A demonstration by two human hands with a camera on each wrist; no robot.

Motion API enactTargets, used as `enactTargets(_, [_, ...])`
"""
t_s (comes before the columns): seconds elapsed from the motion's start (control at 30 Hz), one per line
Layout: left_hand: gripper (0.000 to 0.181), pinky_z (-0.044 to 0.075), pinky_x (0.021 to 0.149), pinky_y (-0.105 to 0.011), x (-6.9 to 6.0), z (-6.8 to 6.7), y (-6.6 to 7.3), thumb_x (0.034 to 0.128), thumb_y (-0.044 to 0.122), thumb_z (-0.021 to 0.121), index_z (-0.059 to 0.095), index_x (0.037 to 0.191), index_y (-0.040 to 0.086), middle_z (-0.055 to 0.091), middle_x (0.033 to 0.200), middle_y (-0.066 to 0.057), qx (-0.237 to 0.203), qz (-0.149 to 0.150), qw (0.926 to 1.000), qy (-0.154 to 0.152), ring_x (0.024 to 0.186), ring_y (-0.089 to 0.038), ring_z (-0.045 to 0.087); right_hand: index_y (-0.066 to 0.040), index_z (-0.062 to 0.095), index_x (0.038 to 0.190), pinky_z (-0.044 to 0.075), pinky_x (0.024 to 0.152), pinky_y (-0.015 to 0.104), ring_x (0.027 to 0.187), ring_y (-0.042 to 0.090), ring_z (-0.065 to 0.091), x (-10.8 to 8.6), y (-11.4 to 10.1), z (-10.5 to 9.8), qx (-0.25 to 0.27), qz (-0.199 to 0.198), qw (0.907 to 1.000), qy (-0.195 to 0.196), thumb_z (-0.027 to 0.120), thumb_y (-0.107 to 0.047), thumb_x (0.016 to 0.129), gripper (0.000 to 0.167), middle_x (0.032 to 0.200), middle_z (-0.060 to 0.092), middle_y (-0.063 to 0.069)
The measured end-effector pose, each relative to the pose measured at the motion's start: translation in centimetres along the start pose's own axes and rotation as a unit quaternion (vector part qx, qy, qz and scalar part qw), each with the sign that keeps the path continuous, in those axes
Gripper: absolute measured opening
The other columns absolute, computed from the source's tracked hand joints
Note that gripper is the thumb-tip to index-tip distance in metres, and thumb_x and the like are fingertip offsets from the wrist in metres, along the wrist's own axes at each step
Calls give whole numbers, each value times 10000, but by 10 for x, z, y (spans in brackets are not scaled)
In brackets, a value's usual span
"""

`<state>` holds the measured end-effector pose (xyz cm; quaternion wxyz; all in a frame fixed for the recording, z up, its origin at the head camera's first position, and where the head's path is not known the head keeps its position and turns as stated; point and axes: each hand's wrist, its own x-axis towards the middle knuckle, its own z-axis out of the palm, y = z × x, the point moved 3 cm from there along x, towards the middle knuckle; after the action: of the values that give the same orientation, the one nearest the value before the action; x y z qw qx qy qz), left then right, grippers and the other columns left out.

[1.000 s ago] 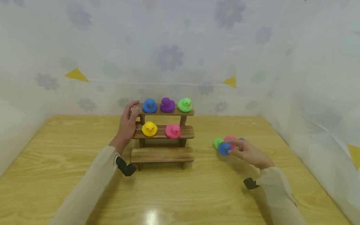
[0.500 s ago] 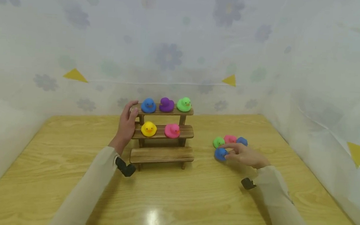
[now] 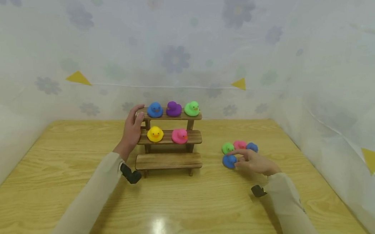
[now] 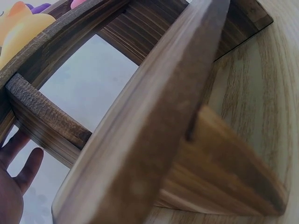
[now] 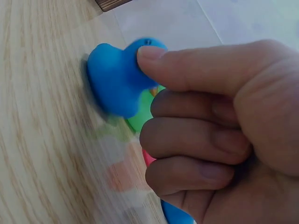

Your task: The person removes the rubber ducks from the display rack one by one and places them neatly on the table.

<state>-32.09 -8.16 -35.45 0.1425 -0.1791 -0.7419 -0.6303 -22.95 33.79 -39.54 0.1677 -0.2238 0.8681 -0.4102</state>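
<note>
In the head view a three-step wooden stand (image 3: 168, 160) holds small rubber ducks. My left hand (image 3: 132, 129) grips the left end of its top shelf; in the left wrist view fingertips (image 4: 29, 170) show beside the frame. My right hand (image 3: 257, 162) pinches a blue rubber duck (image 3: 229, 161) by the head, the thumb showing on it in the right wrist view. That duck sits at the table surface. Behind it lie a green duck (image 3: 228, 148), a pink duck (image 3: 240, 145) and another blue duck (image 3: 252, 147).
Along the top shelf sit a blue duck (image 3: 155, 110), a purple duck (image 3: 173, 109) and a green duck (image 3: 192, 109). The middle shelf bears a yellow duck (image 3: 155, 134) and a pink duck (image 3: 180, 136). Patterned sheeting (image 3: 180, 30) walls the wooden table (image 3: 169, 209).
My right hand has drawn the blue duck slightly left and toward me, away from the other loose ducks, and its head has turned to the right. My left hand stays on the stand.
</note>
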Motion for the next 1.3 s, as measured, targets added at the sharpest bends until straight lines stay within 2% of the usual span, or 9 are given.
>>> enactTargets(0.17, [481,302,1060,-524,1,0,-1,1039,328,353,370,1448,77,301,1536,-135,30,-26,10000,-27,1295,-348,390,25,480,1352,478,641,210,579,55,448,1,0,1,96,-148,9998,-12,552,-64,964,405,647,603,180])
enactTargets(0.5, [466,248,1120,-509,1,1,0,1039,259,359,366,1445,32,312,1529,-147,-36,-39,10000,-42,1285,-332,388,-14,452,1397,359,550,204,508,22,270,0,-10,1,-140,-87,9999,54,525,-157,995,432,558,280,-82])
enactTargets(0.67, [451,262,1105,-504,-4,1,15,1036,190,344,349,1449,8,290,1533,-185,-61,-169,9998,-125,1297,-351,375,-33,463,1400,489,847,366,966,205,597,2,-17,2,-257,-91,9993,256,527,-195,996,440,1086,624,131])
enactTargets(0.73, [452,293,1067,-514,-6,0,21,1035,200,353,353,1445,11,291,1526,-205,-70,-218,9996,-152,1264,-369,391,-23,464,1397,413,991,528,1267,376,459,3,-20,3,-172,-168,9991,337,525,-201,997,441,1397,477,189])
enactTargets(0.83, [452,307,1046,-513,-5,0,19,1039,218,354,358,1444,18,307,1519,-195,-78,-206,9997,-128,1238,-362,406,-2,469,1380,327,1032,620,1367,465,292,6,-26,4,12,-375,9982,478,534,-181,993,432,1454,398,213])
enactTargets(0.93, [437,325,1030,-509,0,-1,6,1042,240,363,382,1437,54,340,1507,-158,-99,-120,9999,-38,1222,-342,428,-10,496,1352,490,872,456,993,334,600,12,-35,5,21,-671,9959,606,537,-129,986,387,1119,588,195])
enactTargets(1.03, [441,341,1008,-509,2,-1,0,1042,291,362,396,1431,86,351,1507,-141,-25,-6,10000,43,1219,-335,444,-39,514,1338,415,521,260,490,118,405,17,-44,6,-9,-874,9937,699,516,-71,987,353,630,482,28])
enactTargets(1.1, [452,356,980,-518,2,0,-1,1038,320,366,400,1428,93,361,1500,-148,-13,46,10000,61,1207,-348,455,-47,510,1337,293,417,237,418,65,213,20,-49,7,38,-942,9927,758,496,-45,990,348,522,279,-50])
enactTargets(1.3, [457,360,983,-524,1,1,-2,1041,312,367,386,1437,87,355,1498,-152,-102,-2,9999,21,1235,-351,446,-41,501,1336,309,429,296,415,112,225,30,-68,13,302,-1138,9880,995,501,-82,997,341,531,339,-75])
